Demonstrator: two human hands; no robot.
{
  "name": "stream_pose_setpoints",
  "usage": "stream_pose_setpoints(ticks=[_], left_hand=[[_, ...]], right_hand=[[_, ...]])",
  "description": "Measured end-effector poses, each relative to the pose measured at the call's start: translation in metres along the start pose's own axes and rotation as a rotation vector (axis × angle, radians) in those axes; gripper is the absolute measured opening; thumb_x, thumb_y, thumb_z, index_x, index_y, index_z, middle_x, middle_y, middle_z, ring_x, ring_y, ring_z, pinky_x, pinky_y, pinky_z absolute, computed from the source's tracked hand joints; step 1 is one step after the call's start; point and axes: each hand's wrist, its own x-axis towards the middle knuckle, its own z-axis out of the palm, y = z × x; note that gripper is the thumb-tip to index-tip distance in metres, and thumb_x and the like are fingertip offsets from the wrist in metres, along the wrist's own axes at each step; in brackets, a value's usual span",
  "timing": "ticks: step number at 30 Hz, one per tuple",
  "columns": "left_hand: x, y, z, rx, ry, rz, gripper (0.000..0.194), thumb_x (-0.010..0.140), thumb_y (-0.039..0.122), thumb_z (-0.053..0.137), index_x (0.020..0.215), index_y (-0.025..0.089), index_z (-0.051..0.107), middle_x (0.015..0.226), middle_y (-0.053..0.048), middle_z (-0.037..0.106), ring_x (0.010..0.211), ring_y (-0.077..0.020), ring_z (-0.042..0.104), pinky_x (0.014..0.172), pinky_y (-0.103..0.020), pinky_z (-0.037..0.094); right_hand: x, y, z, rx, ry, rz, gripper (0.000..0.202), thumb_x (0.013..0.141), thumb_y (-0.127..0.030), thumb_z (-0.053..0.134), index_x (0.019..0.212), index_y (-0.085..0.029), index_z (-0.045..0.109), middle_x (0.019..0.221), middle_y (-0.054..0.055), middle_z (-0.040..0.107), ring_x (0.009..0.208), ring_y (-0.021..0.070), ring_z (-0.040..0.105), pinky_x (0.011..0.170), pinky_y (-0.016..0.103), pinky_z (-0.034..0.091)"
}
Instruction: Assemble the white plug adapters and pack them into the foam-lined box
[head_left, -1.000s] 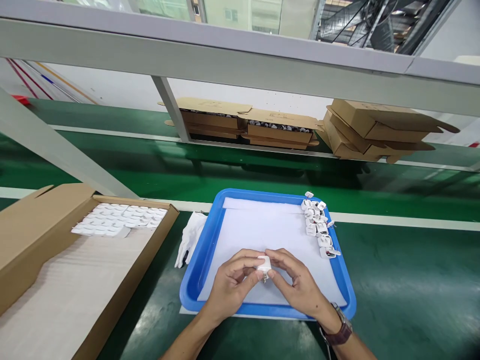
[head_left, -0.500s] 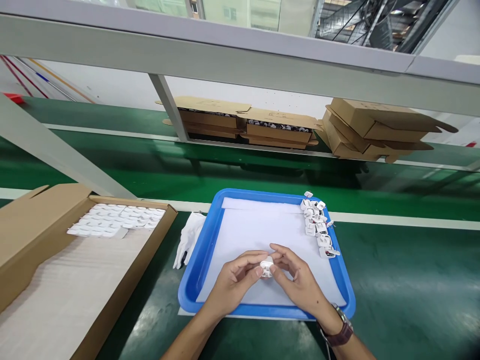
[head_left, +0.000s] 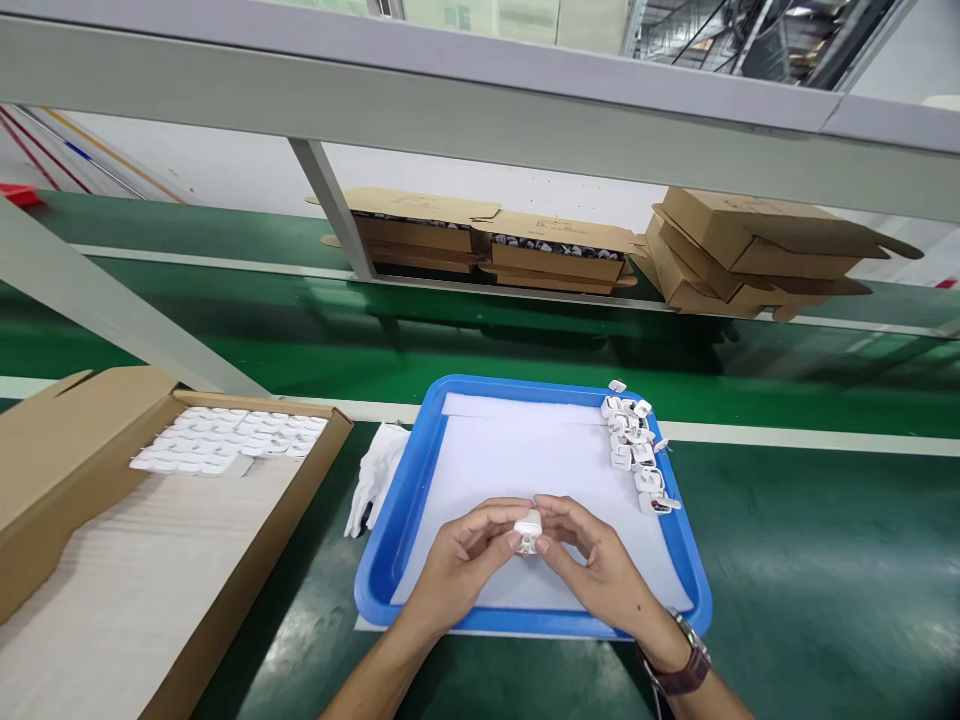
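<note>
Between my two hands is a small white plastic casing (head_left: 528, 530), held above the near part of a blue tray (head_left: 363, 590) lined with white paper. My left hand (head_left: 472, 555) grips its left side with thumb and fingers. On its right side, my right hand (head_left: 589, 555) pinches it, thumb in front and fingers behind. Detail inside the casing is too small to make out. Along the tray's right edge stand several similar white casings (head_left: 634, 440), some with open tops and small loose parts with wires.
To the left lies an open cardboard box (head_left: 247, 590) with rows of white pieces (head_left: 232, 440) at its far end. A white glove (head_left: 377, 475) rests beside the tray. Farther back are cardboard boxes (head_left: 555, 265) behind a grey metal frame (head_left: 330, 205).
The casing has tipped slightly and moved a little left. My right fingers have closed in around its back and now meet the left fingertips.
</note>
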Motion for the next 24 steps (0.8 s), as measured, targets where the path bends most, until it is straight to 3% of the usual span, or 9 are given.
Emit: stream_pose_setpoints(ticks=[5,10,14,18,21,24], left_hand=[[-0.004,-0.009,0.001,0.063,-0.009,0.114,0.022,0.094,0.026,0.071,0.114,0.024,0.08,0.12,-0.012,0.073,0.112,-0.0259,0.071,0.09,-0.034,0.063],[-0.006,-0.015,0.005,0.114,0.017,0.168,0.021,0.095,0.026,0.07,0.114,0.023,0.079,0.118,-0.012,0.073,0.106,-0.0255,0.073,0.085,-0.034,0.064],[-0.004,-0.01,0.003,0.196,-0.016,0.149,0.024,0.098,0.028,0.066,0.118,0.025,0.078,0.124,-0.012,0.074,0.119,-0.0282,0.07,0.1,-0.04,0.06],[-0.006,-0.005,0.0,0.419,-0.126,0.182,0.038,0.101,0.026,0.059,0.138,0.03,0.067,0.139,-0.01,0.068,0.134,-0.0301,0.059,0.111,-0.048,0.052],[-0.008,-0.01,0.004,0.558,-0.041,0.266,0.057,0.09,0.022,0.074,0.144,0.032,0.059,0.134,-0.01,0.067,0.111,-0.0272,0.067,0.097,-0.045,0.06],[-0.008,-0.018,0.011,0.61,0.125,0.343,0.045,0.082,0.017,0.078,0.124,0.028,0.066,0.116,-0.007,0.068,0.088,-0.02,0.068,0.083,-0.036,0.061]], right_hand=[[0.001,0.002,0.001,0.017,0.021,-0.002,0.034,0.099,-0.04,0.066,0.131,-0.029,0.064,0.12,0.005,0.067,0.112,0.02,0.069,0.103,0.038,0.056],[0.002,0.001,0.003,-0.01,0.034,-0.003,0.033,0.098,-0.045,0.066,0.125,-0.027,0.067,0.113,0.005,0.069,0.108,0.0207,0.069,0.1,0.038,0.056],[0.004,0.004,0.0,0.065,0.049,0.062,0.041,0.093,-0.048,0.072,0.125,-0.025,0.063,0.105,0.005,0.074,0.101,0.0214,0.072,0.096,0.041,0.058],[0.007,0.008,-0.004,0.086,0.11,0.044,0.048,0.089,-0.049,0.075,0.128,-0.024,0.062,0.1,0.005,0.075,0.1,0.0234,0.072,0.1,0.046,0.055],[0.008,0.009,-0.005,0.083,0.113,0.047,0.05,0.088,-0.05,0.076,0.128,-0.024,0.061,0.097,0.005,0.075,0.098,0.0245,0.073,0.098,0.048,0.056],[0.009,0.01,-0.003,0.079,0.113,0.054,0.053,0.086,-0.052,0.077,0.128,-0.023,0.061,0.096,0.005,0.075,0.099,0.0247,0.072,0.097,0.047,0.056]])
